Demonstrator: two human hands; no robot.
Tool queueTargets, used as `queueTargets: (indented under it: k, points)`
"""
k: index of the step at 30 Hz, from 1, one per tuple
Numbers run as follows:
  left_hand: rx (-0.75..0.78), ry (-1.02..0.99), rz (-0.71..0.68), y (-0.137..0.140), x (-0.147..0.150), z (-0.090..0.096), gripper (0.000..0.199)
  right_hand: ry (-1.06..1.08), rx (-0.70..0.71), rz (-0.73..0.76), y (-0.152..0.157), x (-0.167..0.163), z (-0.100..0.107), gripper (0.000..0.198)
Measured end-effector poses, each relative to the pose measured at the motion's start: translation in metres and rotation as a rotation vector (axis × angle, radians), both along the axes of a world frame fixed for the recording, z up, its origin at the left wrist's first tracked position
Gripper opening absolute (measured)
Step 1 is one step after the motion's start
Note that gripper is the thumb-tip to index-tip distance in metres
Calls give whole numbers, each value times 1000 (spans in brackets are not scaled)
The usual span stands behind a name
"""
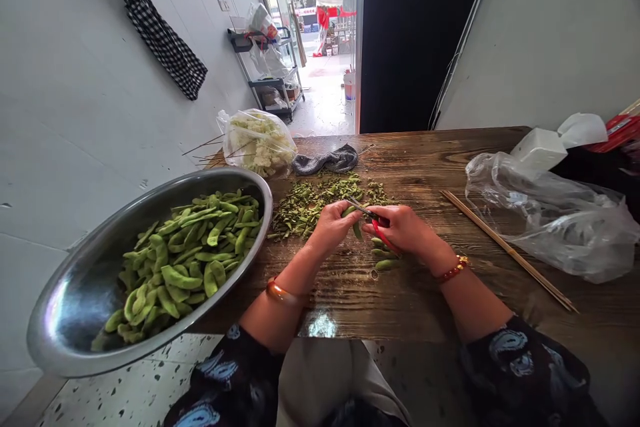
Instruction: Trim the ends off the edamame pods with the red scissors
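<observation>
My left hand (336,223) is closed on a green edamame pod (349,211) over the middle of the table. My right hand (397,227) grips scissors with red handles (384,237), and their metal blades (361,207) reach across to the pod. Another pod (357,231) hangs just below the blades, between the hands; which fingers touch it I cannot tell. Several whole pods (386,265) lie under my right hand. Behind both hands spreads a pile of small green trimmings (305,203). To the left, a big steel bowl (47,323) holds a heap of edamame pods (185,267).
A bag of pale cauliflower-like pieces (260,140) and a dark grey cloth (327,160) lie at the back of the wooden table (425,307). On the right are a bundle of thin sticks (510,250), a clear plastic bag (575,220) and a white tissue pack (540,149).
</observation>
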State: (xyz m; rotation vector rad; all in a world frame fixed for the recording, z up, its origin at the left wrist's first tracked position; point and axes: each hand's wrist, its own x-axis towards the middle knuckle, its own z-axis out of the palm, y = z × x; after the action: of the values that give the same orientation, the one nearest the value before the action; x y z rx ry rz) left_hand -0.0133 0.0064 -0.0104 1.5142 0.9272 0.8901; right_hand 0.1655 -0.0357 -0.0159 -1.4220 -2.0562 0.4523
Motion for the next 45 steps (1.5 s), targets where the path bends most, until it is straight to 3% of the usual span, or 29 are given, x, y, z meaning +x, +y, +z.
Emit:
queueTargets:
  k: [12,21,29,34,45]
  points:
    - [-69,-57,-21,-2,3,-1,30,-33,-3,-99,-3,-5,1,45]
    - [-190,-96,-73,-2,2,1,33,-33,-25,-54,1,-3,1,25]
    - [-258,-358,87,12,-7,2,31,177,20,-191,2,1,-2,56]
    - [-262,-486,145,16,-11,4,30,224,12,-201,1,-1,-1,61]
    - [-271,-431,84,11,-3,-5,33,221,24,-183,0,-6,-3,57]
